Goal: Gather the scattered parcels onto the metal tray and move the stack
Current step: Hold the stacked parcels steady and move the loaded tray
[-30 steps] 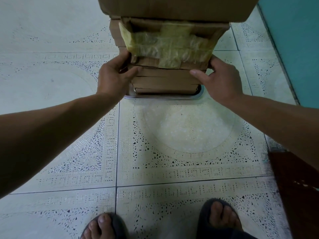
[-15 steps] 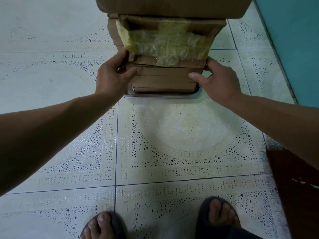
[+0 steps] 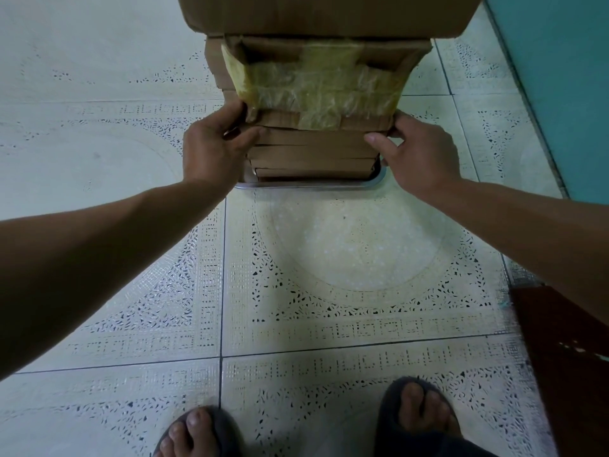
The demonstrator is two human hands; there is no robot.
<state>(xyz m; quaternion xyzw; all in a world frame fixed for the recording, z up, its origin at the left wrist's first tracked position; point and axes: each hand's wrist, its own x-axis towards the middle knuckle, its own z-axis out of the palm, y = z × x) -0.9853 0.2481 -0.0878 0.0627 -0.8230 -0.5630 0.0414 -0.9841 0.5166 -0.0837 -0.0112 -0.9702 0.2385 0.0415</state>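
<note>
The parcels [image 3: 313,150] stand stacked on the metal tray [image 3: 309,185] on the floor [image 3: 329,258]. The left hand [image 3: 214,150] and right hand [image 3: 421,153] are clamped on the stack's sides, thumbs in front. To move it well, squeeze evenly and keep it level, as the overhanging top box [image 3: 329,14] could slide.

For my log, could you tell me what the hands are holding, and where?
Left hand and right hand grip the parcel stack by its opposite sides.

Stack of parcels [image 3: 313,150]: brown cardboard, thin flat cartons low down, taped parcel [image 3: 316,90] in yellowed wrap above, wide top carton [image 3: 326,14] overhanging; upright on metal tray [image 3: 309,185]. Tray: shiny rim, flat on floor [image 3: 329,258].
</note>
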